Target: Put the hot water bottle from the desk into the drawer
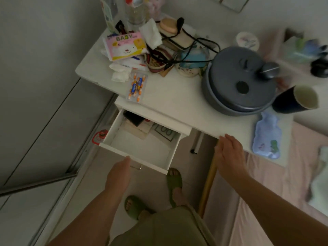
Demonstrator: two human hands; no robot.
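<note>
Hot water bottle (267, 135) on desk (177, 100), just beside empty, loosely open right hand (229, 153)

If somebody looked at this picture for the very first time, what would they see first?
Probably the open white drawer sticking out under the desk, with the left hand at its front near the handle. Next, the big grey round pot on the desk's right side, and the light blue hot water bottle lying flat near the desk's right corner, just beyond the right hand resting on the desk edge.
</note>
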